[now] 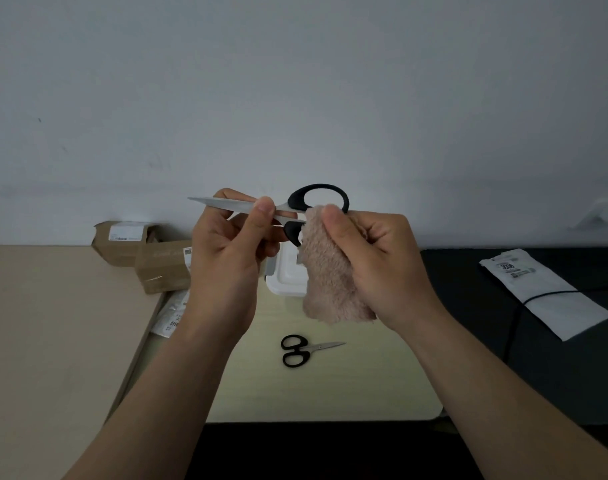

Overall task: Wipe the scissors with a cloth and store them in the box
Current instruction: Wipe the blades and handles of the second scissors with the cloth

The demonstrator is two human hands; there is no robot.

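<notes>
My left hand (pixel 233 251) pinches the steel blades of a large pair of black-handled scissors (pixel 297 200), held in the air with the tip pointing left. My right hand (pixel 375 258) grips a fluffy beige cloth (pixel 330 282) and presses it against the scissors' lower handle. A white lidded box (pixel 285 275) stands on the table behind my hands, mostly hidden by them and the cloth. A smaller pair of black-handled scissors (pixel 301 349) lies flat on the pale table, tip pointing right.
Two cardboard parcels (pixel 146 254) sit at the back left, with a plastic mailer (pixel 172 315) beside them. On the dark surface to the right lie a white labelled bag (pixel 545 292) and a black cable (pixel 524 306). A wall rises behind the table.
</notes>
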